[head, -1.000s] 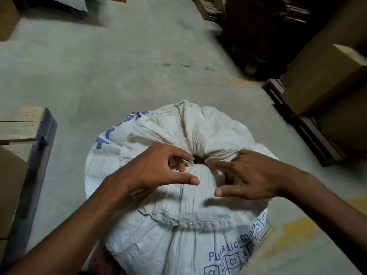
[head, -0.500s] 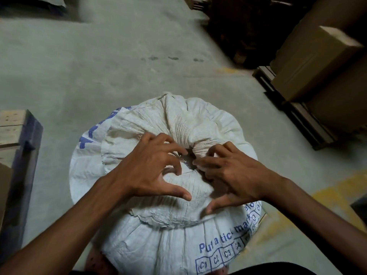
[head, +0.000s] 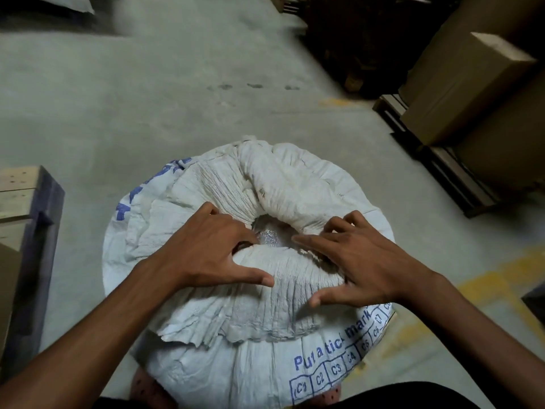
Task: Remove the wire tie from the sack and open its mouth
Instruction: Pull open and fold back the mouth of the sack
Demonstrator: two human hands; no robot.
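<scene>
A full white woven sack (head: 259, 358) with blue print stands upright on the concrete floor below me. Its gathered mouth (head: 272, 234) has a small gap in the middle, where shiny grey material shows inside. My left hand (head: 206, 255) hooks its fingers into the left edge of that gap, thumb spread over the near folds. My right hand (head: 356, 261) grips the right edge of the gathered cloth, thumb also spread. No wire tie is visible anywhere.
A wooden pallet with a blue edge (head: 32, 208) stands at the left. Cardboard boxes (head: 460, 93) sit stacked on dark pallets (head: 442, 169) at the right. Yellow floor markings (head: 495, 281) run near the right. Grey concrete floor (head: 147, 93) stretches ahead.
Both hands have pulled apart from each other, and the tightly gathered mouth has widened into a small hole that shows shiny material inside.
</scene>
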